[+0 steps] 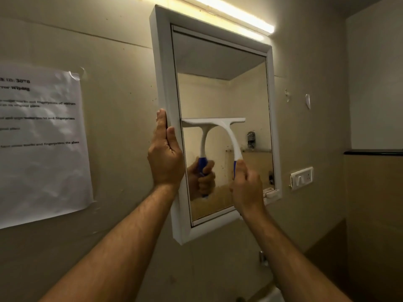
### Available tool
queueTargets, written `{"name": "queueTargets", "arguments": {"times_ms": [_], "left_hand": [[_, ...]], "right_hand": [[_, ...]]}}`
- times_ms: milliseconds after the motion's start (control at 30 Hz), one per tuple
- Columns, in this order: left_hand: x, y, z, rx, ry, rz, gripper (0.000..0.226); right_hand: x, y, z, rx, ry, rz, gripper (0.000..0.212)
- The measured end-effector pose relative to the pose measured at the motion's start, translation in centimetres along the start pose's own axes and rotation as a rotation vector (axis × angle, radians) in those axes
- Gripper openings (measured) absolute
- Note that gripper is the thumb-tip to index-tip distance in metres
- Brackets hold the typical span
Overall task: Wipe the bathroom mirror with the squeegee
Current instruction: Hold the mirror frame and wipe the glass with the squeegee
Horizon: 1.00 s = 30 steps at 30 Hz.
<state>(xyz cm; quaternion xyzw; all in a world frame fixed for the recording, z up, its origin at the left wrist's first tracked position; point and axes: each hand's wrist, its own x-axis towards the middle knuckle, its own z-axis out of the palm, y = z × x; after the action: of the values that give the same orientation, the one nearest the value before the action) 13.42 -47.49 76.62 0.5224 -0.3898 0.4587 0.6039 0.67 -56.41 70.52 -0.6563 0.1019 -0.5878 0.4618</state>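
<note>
On the mirror (220, 88), roughly at mid-height, the right hand (246, 184) has its grip clenched round the blue end of the squeegee (226, 129) handle, fingers curled tight around it. The white neck curves up and left from that hand to the blade, which sits flat and level against the glass, its left end close to the frame's inner edge. You can see the whole thing doubled in the reflection, fist and blue handle included.

The left hand (165, 153) isn't gripping anything, it's just flat against the left side of the white frame (163, 68), fingers straight and pointing up, thumb alongside on the front face. So a released grip there, pressing to steady it.

The lower part of the glass looks pretty grubby, brownish smears and specks, while the upper part reflects wall and ceiling fairly cleanly. There's a small white catch on the frame's lower right corner.

Further out: a tube light (229, 12) glows above the mirror, a crumpled printed sheet (43, 149) is taped to the wall on the left, and a switch plate (302, 177) sits on the wall to the right.
</note>
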Motion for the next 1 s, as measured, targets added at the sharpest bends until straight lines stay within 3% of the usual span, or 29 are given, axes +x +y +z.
{"name": "queueTargets", "arguments": {"times_ms": [167,367,500,733,1000], "left_hand": [[0.0,-0.2,0.1,0.044,0.004,0.010,0.047],[-0.1,0.3,0.1,0.047,0.013,-0.007,0.046],[-0.2,0.4,0.0,0.021,0.002,-0.012,0.046],[-0.5,0.0,-0.1,0.025,0.026,-0.021,0.045],[-0.6,0.2,-0.2,0.020,0.003,-0.047,0.044]], "right_hand": [[-3.2,5.7,-1.7,-0.123,-0.027,0.045,0.040],[-1.3,3.6,-2.6,-0.173,-0.052,0.000,0.042],[-0.7,3.3,-2.0,-0.156,-0.071,-0.008,0.044],[-6.1,8.6,-2.9,-0.068,-0.063,0.066,0.047],[-1.5,4.2,-2.0,-0.140,-0.041,0.026,0.044]]}}
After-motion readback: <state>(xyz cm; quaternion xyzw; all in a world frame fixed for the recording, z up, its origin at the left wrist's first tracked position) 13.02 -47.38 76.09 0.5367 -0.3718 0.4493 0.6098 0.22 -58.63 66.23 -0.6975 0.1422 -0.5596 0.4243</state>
